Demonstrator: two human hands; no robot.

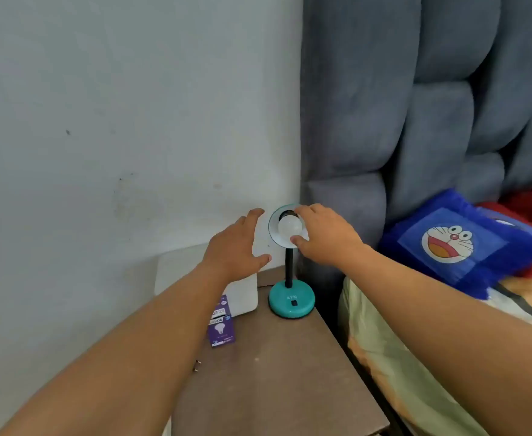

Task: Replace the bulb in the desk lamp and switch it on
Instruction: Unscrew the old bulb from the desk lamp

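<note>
Grey padded headboard [415, 105] and pale wall [101, 121] fill the far side, bed with a blue cartoon pillow [453, 243] on the right. Brown bedside table [274, 372] holds a teal lamp [291, 298], a white box [242, 294] and a purple bulb box [221, 325]. Right hand [327, 234] has thumb and fingers pinched round the white bulb [290, 227] in the shade. Left hand [236, 247] hovers spread open just left, holding nothing. Small plug [197, 365] half hidden behind the left forearm.

We've got a brown worktop [290, 372] tucked in the corner. Right below our right fingers [299, 240] sits the teal desk lamp [291, 302] on its round base. Under the left fingers [263, 259] there's a white box [242, 297], and just in front of it a purple bulb carton [221, 325]. A small plug [197, 365] lies at the worktop's left edge.
</note>
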